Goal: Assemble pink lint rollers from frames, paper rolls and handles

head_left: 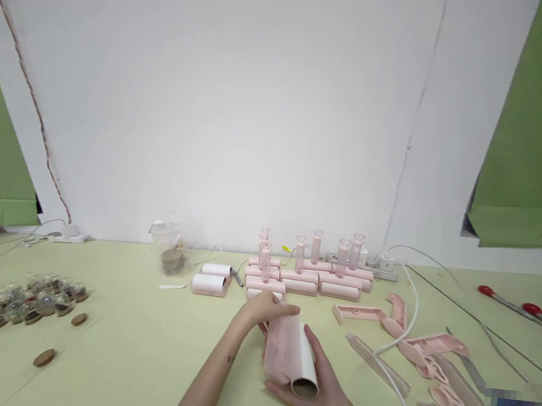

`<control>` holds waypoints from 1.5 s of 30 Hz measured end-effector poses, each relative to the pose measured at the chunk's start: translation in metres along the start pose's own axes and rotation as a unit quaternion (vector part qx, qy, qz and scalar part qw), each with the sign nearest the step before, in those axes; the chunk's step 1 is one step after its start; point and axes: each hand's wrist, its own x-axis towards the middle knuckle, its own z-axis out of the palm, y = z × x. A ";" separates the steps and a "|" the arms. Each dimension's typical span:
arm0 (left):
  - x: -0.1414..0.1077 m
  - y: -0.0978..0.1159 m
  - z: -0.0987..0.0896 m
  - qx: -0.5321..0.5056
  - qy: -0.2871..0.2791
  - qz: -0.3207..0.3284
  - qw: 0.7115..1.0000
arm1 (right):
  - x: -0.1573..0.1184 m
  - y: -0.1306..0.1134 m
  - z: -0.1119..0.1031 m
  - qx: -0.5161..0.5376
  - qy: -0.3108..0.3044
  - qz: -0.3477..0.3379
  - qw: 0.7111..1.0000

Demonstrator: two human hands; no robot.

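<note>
A paper roll [305, 358] with a pinkish translucent wrap around its left side is held in front of me, its open tube end toward me. My right hand [323, 396] is wrapped round its lower right side, thumb along the right edge. Across the top of the wrap lies my left hand [264, 309], fingers closed at the roll's far end; some of its fingers are hidden behind the roll. Just beyond stand several assembled pink lint rollers [299, 277] with upright handles. Two white rolls [209, 284] lie to their left.
Pink plastic parts [437, 344], clear sleeves [380, 363] and a white cable [417, 296] lie at the right. Far left are several small glass jars [33, 301] and cork lids [44, 357]. A plastic bag [169, 250] stands near the wall. Red-ended tools [531, 309] lie far right.
</note>
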 end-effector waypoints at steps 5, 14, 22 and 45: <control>0.003 0.004 -0.020 -0.010 0.030 -0.004 0.999 | 0.000 0.000 -0.001 0.330 0.047 0.119 0.935; -0.033 -0.069 -0.045 -0.247 0.214 0.069 0.943 | -0.003 -0.009 0.009 0.502 0.010 0.130 0.855; -0.049 -0.087 -0.013 -0.039 0.183 0.166 0.968 | -0.010 0.005 0.011 0.393 -0.045 0.149 0.906; -0.083 -0.058 0.024 -0.060 -0.069 0.186 0.978 | -0.004 0.029 0.016 0.255 -0.023 0.168 0.952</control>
